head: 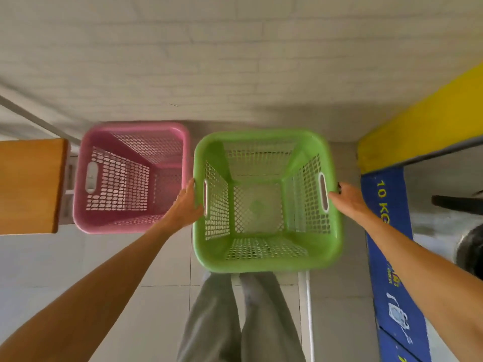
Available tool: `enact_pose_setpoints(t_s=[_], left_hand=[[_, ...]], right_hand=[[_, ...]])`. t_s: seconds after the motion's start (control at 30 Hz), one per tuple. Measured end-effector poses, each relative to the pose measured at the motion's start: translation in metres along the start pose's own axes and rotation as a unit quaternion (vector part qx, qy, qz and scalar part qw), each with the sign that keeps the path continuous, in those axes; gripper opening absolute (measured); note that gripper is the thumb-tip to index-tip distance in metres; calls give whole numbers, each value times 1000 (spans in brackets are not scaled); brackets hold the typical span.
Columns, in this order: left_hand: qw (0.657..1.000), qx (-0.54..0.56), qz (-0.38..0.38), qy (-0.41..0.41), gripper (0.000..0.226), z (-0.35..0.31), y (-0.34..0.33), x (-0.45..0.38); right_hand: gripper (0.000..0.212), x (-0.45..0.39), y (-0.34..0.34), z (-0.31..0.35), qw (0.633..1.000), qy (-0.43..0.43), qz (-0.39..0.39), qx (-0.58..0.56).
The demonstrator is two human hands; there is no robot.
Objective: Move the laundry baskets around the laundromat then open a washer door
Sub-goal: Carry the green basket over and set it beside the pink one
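An empty green laundry basket (266, 253) is in the middle of the head view, in front of my legs. My left hand (187, 205) grips its left side at the handle slot. On the opposite side, my right hand (349, 198) grips the right handle slot. To the left of it stands an empty pink laundry basket (104, 223), close beside the green one, with nobody touching it. At the right edge a washer front (467, 246) shows only partly, with a blue "10 KG" panel (386, 231) beside it.
A wooden tabletop corner (28, 186) juts in at the left, next to the pink basket. A white brick wall (235, 61) is straight ahead. A yellow band (423, 121) runs above the washers on the right. The floor is pale tile (117, 283).
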State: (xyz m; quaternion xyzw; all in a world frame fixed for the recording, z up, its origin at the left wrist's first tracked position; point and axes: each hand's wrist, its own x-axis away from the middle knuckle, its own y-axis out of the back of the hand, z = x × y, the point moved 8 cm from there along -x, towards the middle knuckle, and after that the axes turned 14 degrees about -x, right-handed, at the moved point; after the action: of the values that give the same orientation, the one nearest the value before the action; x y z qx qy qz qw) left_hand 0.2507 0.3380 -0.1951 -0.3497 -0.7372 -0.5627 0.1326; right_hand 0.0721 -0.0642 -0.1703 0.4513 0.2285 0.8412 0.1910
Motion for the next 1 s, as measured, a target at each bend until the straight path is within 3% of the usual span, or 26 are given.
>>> enact_pose_setpoints(t_s=[0.37, 0.7, 0.87, 1.0], left_hand=[[999, -5, 8, -33, 69, -4, -64, -133], [999, 3, 21, -32, 84, -1, -62, -163], [1000, 5, 17, -7, 89, 10, -37, -146], [1000, 11, 8, -22, 86, 35, 11, -120]], right_hand=[[31, -134, -35, -34, 997, -10, 8, 72], [27, -160, -30, -33, 996, -14, -27, 80], [51, -122, -30, 11, 985, 57, -97, 128], [71, -94, -67, 54, 987, 48, -67, 137]])
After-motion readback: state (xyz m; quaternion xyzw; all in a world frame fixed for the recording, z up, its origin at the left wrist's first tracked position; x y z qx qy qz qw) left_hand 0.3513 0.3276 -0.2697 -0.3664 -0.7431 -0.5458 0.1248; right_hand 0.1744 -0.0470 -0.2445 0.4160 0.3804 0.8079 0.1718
